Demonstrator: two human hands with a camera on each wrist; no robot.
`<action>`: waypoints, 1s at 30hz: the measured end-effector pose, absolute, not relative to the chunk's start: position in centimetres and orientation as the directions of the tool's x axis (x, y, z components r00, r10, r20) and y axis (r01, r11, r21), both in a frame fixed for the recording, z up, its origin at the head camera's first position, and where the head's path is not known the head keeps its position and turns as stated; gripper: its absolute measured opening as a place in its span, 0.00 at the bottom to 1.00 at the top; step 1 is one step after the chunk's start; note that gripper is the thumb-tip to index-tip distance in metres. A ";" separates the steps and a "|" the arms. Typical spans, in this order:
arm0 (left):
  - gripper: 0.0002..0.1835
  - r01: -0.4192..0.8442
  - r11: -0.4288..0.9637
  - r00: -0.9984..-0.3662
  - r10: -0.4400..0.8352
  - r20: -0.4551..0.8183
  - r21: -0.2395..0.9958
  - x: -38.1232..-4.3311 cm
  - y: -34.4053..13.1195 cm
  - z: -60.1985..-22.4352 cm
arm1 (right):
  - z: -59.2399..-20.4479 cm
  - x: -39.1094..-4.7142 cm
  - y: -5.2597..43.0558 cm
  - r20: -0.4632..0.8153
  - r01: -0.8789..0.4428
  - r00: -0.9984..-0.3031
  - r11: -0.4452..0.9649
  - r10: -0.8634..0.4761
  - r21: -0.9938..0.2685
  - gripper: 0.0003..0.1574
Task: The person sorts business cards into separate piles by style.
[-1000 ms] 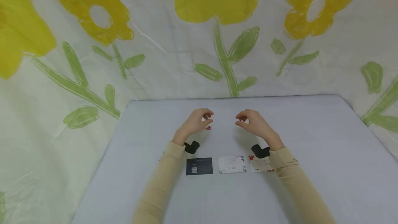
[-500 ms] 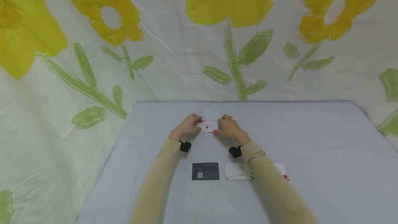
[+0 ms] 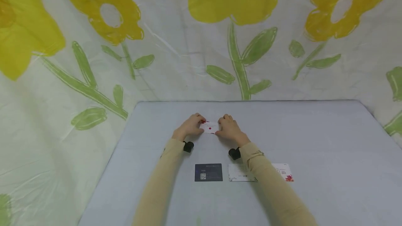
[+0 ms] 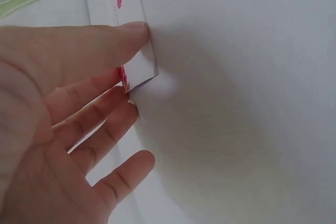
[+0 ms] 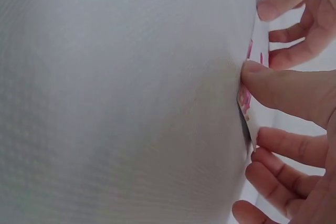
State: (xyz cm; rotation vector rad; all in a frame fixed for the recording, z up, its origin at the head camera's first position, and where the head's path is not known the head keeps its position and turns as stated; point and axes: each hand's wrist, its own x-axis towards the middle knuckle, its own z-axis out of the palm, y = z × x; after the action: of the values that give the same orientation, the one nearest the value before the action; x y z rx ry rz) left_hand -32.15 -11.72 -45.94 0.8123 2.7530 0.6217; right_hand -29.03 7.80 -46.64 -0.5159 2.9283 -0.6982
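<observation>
A small white card [image 3: 209, 127] with a red dot and red floral corners lies near the far side of the table. My left hand [image 3: 190, 125] pinches its left end, thumb [image 4: 134, 38] on the near edge and index finger at the far edge. At the right end, my right hand [image 3: 229, 128] grips the card the same way, its thumb [image 5: 257, 77] on the near edge. Both wrist views show a dark gap under a corner of the card, so it sits slightly off the surface there. The remaining fingers of each hand are loosely bent.
Closer to me, a row holds a dark card [image 3: 208, 172] with a QR code, a white card [image 3: 238, 172] and another white card [image 3: 284, 172] with red flowers. My right forearm [image 3: 267, 170] partly covers the last two. A flower-printed curtain [image 3: 176, 62] hangs behind the table [image 3: 314, 142].
Both hands came down onto the card's two ends from above the table, the right hand moving left. Since half a second ago they have barely shifted.
</observation>
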 end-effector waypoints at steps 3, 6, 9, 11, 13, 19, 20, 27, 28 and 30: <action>0.21 0.447 0.753 -0.836 0.544 -0.074 0.484 -32.1 -11.4 -45.8 | -46.5 -28.8 8.2 0.004 -0.288 -0.944 0.816 -0.331 -0.502 0.28; 0.20 0.384 0.736 -0.858 0.507 -0.078 0.558 -31.9 -11.0 -45.8 | -46.5 -28.6 8.6 0.024 -0.278 -0.946 0.769 -0.324 -0.575 0.26; 0.16 0.309 0.689 -0.882 0.465 -0.074 0.655 -31.5 -10.6 -45.7 | -46.4 -28.4 9.1 0.053 -0.269 -0.948 0.703 -0.313 -0.658 0.19; 0.12 0.299 0.645 -0.890 0.455 -0.039 0.703 -31.2 -10.2 -45.6 | -46.3 -28.2 9.6 0.075 -0.260 -0.952 0.657 -0.295 -0.708 0.14; 0.09 0.323 0.601 -0.888 0.459 0.016 0.731 -30.9 -9.7 -45.3 | -46.0 -27.9 10.5 0.102 -0.257 -0.956 0.622 -0.274 -0.740 0.10; 0.05 0.429 0.497 -0.867 0.461 0.189 0.754 -29.3 -6.6 -43.3 | -44.1 -26.3 14.8 0.212 -0.301 -0.952 0.561 -0.220 -0.771 0.09; 0.04 0.437 0.482 -0.864 0.461 0.205 0.759 -29.0 -5.9 -42.9 | -43.7 -25.9 15.6 0.223 -0.304 -0.952 0.563 -0.209 -0.769 0.10; 0.04 0.487 0.375 -0.825 0.494 0.275 0.789 -25.6 -1.0 -42.0 | -42.5 -22.0 20.9 0.228 -0.274 -0.961 0.601 -0.153 -0.750 0.11; 0.04 0.486 0.364 -0.821 0.502 0.272 0.795 -25.1 -0.4 -42.2 | -42.6 -21.4 21.6 0.221 -0.267 -0.963 0.609 -0.152 -0.746 0.11; 0.04 0.467 0.347 -0.820 0.514 0.252 0.813 -24.0 0.8 -42.6 | -42.7 -20.3 22.9 0.206 -0.253 -0.967 0.623 -0.148 -0.740 0.11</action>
State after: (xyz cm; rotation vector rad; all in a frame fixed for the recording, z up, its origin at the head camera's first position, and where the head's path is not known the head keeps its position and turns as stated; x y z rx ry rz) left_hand -24.04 0.80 -42.58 0.9259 2.5380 1.5064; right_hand -20.33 22.93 -42.72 -0.3651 2.9419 -1.3733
